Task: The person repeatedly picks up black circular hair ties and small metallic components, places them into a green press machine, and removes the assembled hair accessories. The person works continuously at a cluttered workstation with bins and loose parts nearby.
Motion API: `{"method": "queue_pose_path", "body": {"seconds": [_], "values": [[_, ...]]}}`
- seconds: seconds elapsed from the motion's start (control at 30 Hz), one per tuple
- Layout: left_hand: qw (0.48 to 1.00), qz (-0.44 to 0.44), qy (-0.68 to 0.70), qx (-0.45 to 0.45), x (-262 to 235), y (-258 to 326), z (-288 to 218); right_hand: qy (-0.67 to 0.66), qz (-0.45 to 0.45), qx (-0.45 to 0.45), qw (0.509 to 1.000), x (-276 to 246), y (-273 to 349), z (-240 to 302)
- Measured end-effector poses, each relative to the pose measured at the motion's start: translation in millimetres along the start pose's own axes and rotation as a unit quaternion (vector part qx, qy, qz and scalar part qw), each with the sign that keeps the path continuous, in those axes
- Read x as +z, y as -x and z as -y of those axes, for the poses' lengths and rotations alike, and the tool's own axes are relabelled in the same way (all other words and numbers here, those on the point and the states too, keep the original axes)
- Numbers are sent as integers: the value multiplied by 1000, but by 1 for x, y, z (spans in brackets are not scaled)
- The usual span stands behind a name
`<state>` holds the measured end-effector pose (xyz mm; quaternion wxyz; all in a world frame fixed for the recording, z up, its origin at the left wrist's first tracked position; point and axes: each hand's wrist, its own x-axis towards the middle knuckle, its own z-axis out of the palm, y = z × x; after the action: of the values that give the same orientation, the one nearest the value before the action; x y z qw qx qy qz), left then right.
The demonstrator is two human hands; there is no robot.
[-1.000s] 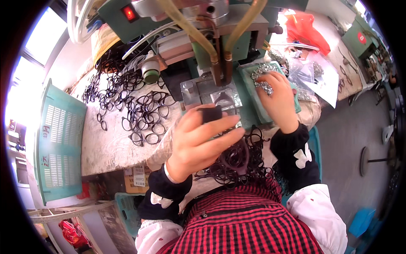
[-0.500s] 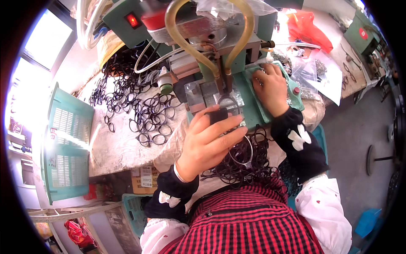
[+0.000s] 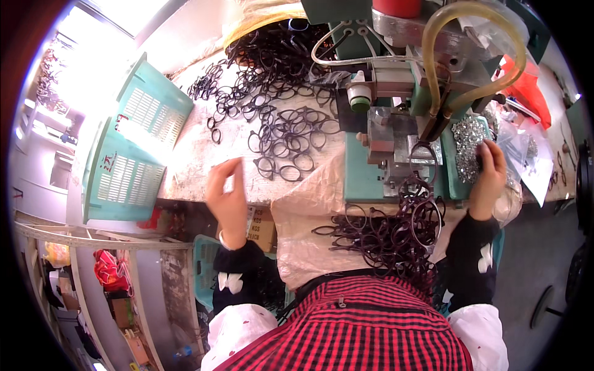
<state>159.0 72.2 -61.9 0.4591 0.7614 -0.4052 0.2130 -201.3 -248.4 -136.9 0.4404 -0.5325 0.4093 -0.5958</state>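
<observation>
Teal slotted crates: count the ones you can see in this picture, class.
2. One teal crate stands tilted at the left end of the bench; a second lies just below it, left of the left hand. Others may be hidden.

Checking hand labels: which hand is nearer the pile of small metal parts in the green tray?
Right. The right hand rests at the edge of the silvery metal parts in the green tray. The left hand is far across the bench, near the loose black eyeglass frames.
</observation>
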Motion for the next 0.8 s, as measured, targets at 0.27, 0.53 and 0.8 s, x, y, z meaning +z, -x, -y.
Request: {"method": "queue_pose_path", "body": {"seconds": [0.27, 0.53, 0.8], "values": [[944, 112, -306, -60, 75, 16, 52, 23, 35, -22, 999, 10, 10, 26], [946, 202, -158, -198, 86, -5, 134, 85, 141, -73, 984, 11, 38, 85], [988, 29, 148, -21, 104, -6, 48, -105, 174, -19, 979, 81, 41, 93]]}}
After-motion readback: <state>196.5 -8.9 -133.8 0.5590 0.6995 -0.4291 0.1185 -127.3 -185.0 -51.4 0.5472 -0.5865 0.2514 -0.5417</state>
